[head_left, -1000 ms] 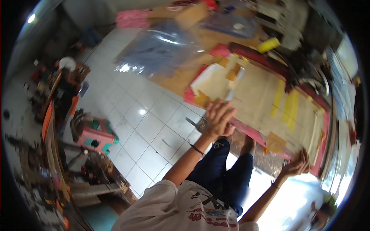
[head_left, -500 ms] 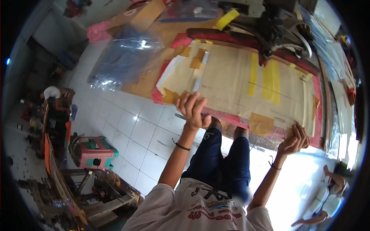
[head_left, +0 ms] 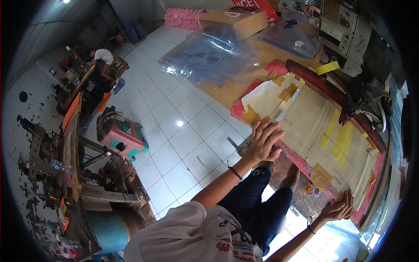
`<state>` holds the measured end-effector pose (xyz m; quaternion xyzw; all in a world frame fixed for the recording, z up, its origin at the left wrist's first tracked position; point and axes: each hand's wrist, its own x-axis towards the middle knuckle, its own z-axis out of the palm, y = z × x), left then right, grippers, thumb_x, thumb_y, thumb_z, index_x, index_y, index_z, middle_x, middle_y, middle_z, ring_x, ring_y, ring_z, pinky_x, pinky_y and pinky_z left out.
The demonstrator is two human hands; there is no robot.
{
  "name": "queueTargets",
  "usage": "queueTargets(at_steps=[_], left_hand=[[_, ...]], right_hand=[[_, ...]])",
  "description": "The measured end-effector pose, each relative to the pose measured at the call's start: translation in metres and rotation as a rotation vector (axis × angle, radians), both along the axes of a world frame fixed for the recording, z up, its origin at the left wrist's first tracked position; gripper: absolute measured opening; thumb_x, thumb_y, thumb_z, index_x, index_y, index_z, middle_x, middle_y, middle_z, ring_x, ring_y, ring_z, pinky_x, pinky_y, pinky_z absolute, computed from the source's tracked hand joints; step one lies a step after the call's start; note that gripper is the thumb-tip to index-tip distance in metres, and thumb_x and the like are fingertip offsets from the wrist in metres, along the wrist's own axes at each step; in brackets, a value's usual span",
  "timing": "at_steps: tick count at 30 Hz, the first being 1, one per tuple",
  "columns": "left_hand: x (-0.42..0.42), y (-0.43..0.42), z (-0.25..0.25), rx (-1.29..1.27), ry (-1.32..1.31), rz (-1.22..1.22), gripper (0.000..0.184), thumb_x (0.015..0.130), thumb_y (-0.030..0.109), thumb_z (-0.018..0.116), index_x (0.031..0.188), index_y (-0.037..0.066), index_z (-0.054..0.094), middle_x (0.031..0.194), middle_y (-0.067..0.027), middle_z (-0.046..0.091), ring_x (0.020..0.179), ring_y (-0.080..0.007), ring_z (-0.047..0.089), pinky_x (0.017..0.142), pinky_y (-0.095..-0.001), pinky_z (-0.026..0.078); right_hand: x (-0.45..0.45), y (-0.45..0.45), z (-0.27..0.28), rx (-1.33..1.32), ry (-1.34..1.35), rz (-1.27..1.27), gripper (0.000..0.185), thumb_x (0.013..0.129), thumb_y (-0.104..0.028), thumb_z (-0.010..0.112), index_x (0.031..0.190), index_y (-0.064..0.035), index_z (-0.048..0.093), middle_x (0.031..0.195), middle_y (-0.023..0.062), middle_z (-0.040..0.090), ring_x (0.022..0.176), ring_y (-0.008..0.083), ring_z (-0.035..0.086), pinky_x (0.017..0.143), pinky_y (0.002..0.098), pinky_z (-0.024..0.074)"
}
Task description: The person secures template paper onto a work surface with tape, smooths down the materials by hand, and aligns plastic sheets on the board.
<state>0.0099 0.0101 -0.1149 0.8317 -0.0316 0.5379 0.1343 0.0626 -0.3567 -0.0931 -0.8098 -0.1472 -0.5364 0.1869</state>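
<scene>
A beige, sheet-covered board (head_left: 305,126) lies before me, with red edging and brown and yellow tape strips. My left hand (head_left: 265,140) is at its near left edge, fingers stretched out and slightly apart over the edge, holding nothing I can see. My right hand (head_left: 339,207) is at the near right corner, fingers bent and pressed together; whatever is pinched there is hidden. Behind the board runs a dark red bar (head_left: 312,76) with a black metal machine part (head_left: 371,102) above it. A yellow tape roll (head_left: 327,68) rests by the bar.
Clear plastic sheets (head_left: 209,54) lie on the brown work surface (head_left: 224,94) beside a cardboard box (head_left: 235,24). A pink and green stool (head_left: 126,136) stands on the tiled floor to the left. Further back, another person (head_left: 104,56) bends over a bench.
My view has swung left, so the board appears lower and further right, turned at a slant. Both hands keep to the board's near edge.
</scene>
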Motion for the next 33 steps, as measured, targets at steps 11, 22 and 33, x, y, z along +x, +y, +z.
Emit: queueTargets(at_steps=[11, 22, 33], left_hand=[[0.0027, 0.0009, -0.0027, 0.024, -0.026, 0.008, 0.05, 0.091, 0.049, 0.043, 0.12, 0.012, 0.061, 0.136, -0.012, 0.053, 0.127, -0.0328, 0.042, 0.114, -0.0519, 0.015], [-0.0029, -0.0027, -0.0014, -0.004, 0.008, 0.005, 0.049, 0.088, 0.048, 0.048, 0.12, 0.013, 0.061, 0.137, -0.0121, 0.052, 0.128, -0.0336, 0.043, 0.114, -0.0523, 0.016], [0.0017, 0.0002, -0.0034, 0.026, -0.017, 0.014, 0.049, 0.089, 0.048, 0.047, 0.122, 0.014, 0.06, 0.136, -0.0118, 0.051, 0.128, -0.0327, 0.042, 0.114, -0.0524, 0.015]], right_hand=[[0.0007, 0.003, -0.0012, 0.016, -0.003, -0.032, 0.048, 0.105, -0.028, 0.03, 0.104, -0.0024, 0.071, 0.107, 0.0063, 0.072, 0.105, 0.0238, 0.063, 0.096, 0.0395, 0.0386], [0.0008, 0.0011, -0.0004, -0.013, -0.042, -0.034, 0.044, 0.105, -0.028, 0.034, 0.105, -0.0061, 0.072, 0.108, 0.0029, 0.072, 0.104, 0.0212, 0.064, 0.094, 0.0388, 0.0369], [0.0038, 0.0039, 0.0016, -0.009, -0.076, -0.026, 0.043, 0.105, -0.026, 0.035, 0.103, -0.0056, 0.073, 0.108, 0.0035, 0.073, 0.103, 0.0203, 0.065, 0.095, 0.038, 0.0366]])
